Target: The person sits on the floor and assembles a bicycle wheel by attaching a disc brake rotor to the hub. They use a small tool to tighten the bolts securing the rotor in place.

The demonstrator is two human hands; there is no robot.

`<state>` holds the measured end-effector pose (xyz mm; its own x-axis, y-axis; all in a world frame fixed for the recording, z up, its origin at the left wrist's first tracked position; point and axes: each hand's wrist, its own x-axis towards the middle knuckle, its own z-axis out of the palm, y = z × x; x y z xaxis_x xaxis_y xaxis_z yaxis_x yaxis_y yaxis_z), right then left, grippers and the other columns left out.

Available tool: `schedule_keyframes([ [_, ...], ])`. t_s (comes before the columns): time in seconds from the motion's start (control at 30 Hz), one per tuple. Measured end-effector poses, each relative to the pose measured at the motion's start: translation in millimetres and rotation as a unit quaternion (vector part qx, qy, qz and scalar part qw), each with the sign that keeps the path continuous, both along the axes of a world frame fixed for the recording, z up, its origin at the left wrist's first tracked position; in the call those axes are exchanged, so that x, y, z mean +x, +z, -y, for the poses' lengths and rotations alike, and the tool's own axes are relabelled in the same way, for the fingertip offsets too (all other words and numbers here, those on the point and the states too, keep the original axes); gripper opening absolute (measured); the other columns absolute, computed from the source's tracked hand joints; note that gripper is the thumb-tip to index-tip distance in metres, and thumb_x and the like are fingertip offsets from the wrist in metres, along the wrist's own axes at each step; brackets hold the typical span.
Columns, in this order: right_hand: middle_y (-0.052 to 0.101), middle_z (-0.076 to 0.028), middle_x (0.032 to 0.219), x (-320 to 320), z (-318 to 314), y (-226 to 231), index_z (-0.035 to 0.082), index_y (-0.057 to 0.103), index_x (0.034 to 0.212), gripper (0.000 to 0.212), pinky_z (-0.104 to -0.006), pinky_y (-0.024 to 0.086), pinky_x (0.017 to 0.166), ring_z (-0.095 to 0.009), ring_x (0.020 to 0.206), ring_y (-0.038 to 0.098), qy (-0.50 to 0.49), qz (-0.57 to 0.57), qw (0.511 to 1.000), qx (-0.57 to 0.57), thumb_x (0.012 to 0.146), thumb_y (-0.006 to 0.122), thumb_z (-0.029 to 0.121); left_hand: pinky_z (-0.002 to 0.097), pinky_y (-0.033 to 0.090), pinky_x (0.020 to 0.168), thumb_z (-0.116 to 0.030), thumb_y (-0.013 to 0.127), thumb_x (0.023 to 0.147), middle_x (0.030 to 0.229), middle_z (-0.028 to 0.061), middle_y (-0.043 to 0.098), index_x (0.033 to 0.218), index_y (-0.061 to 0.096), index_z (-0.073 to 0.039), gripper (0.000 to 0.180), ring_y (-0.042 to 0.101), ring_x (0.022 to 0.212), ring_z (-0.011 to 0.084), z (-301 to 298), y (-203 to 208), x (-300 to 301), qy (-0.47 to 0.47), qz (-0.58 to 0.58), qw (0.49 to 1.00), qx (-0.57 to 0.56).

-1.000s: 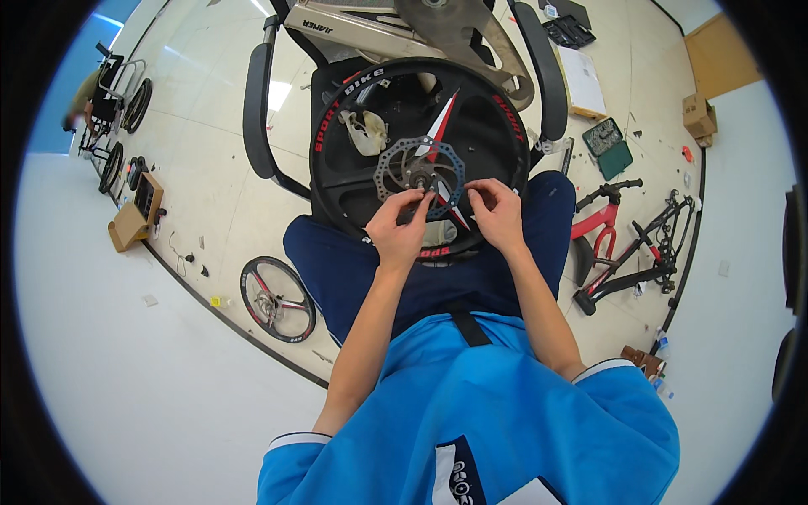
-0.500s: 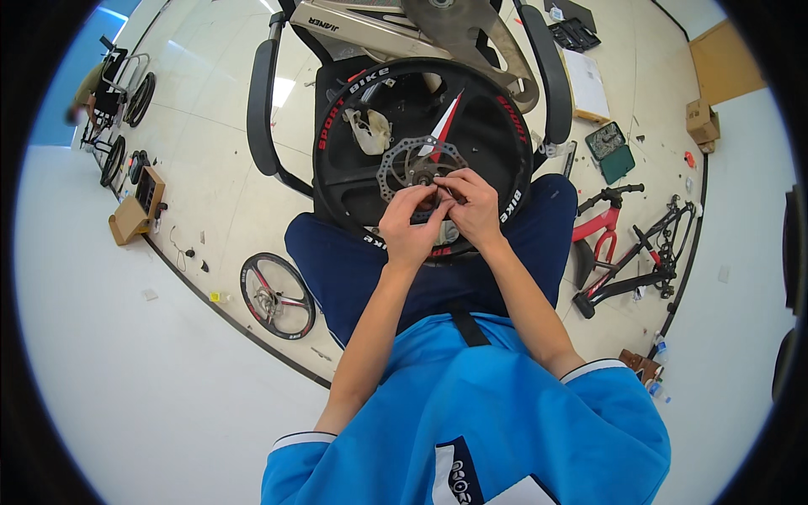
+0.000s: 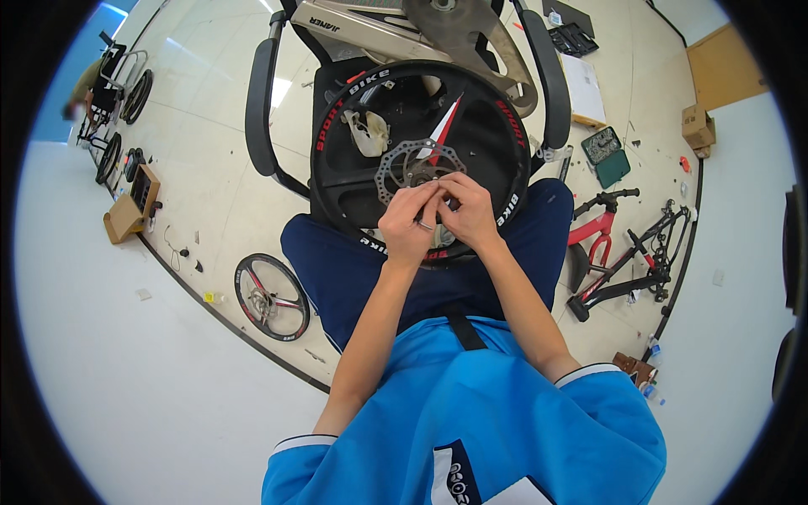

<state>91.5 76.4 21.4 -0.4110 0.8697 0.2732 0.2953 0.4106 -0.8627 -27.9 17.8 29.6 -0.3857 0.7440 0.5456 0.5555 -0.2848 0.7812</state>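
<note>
A black bicycle wheel with red and white lettering lies flat on the chair in front of me, its near edge over my lap. At its hub sits a perforated metal disc brake rotor. My left hand and my right hand meet over the rotor's near side, fingers pinched together close to the hub. A thin dark piece with a shiny end shows under the left fingers; its kind is not clear. The fingers hide whatever the fingertips hold. A crumpled pale plastic glove or bag rests on the wheel.
Black armrests flank the wheel, and a beige bike frame lies beyond it. A smaller wheel is on the floor at left. Right of me are a red and black bike frame and a green case of small parts.
Both hands stay at the hub; the fingers have shifted and drawn closer together, with the left hand turned slightly. The whole view has shifted a little.
</note>
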Motion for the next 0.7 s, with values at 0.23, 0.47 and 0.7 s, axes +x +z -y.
schedule_keyframes([
  [0.23, 0.07, -0.011, 0.098, 1, -7, -1, 0.0, 0.072, 0.104, 0.022, -0.0338, 0.057, 0.068, -0.028, 0.078, 0.071, 0.016, -0.012, 0.999, 0.046, 0.082, 0.071, 0.0, 0.0311, 0.059, 0.08, 0.008, 0.075, 0.081, 0.095, 0.0164, 0.077, 0.103, 0.077, 0.003, 0.023, 0.076, 0.087, 0.0258, 4, 7, -2, -0.021, -0.015, 1.0, 0.009],
  [0.47, 0.069, -0.012, 0.097, 0, 1, 7, 0.001, 0.072, 0.103, 0.024, -0.0343, 0.058, 0.071, -0.03, 0.081, 0.07, -0.019, -0.008, 1.0, -0.004, 0.079, 0.07, -0.003, 0.0307, 0.059, 0.076, 0.005, 0.081, 0.078, 0.09, 0.0146, 0.076, 0.096, 0.076, 0.004, 0.018, 0.074, 0.08, 0.0243, 4, -6, 2, 0.013, 0.023, 0.999, 0.032],
  [0.7, 0.069, -0.011, 0.095, -1, 3, -8, 0.001, 0.073, 0.101, 0.027, -0.0358, 0.057, 0.073, -0.03, 0.084, 0.07, -0.052, -0.036, 0.994, 0.089, 0.074, 0.071, -0.004, 0.0312, 0.058, 0.074, 0.004, 0.083, 0.076, 0.095, 0.0126, 0.072, 0.101, 0.075, 0.001, 0.026, 0.072, 0.082, 0.0239, 1, 8, 3, 0.005, 0.015, 1.0, -0.001],
])
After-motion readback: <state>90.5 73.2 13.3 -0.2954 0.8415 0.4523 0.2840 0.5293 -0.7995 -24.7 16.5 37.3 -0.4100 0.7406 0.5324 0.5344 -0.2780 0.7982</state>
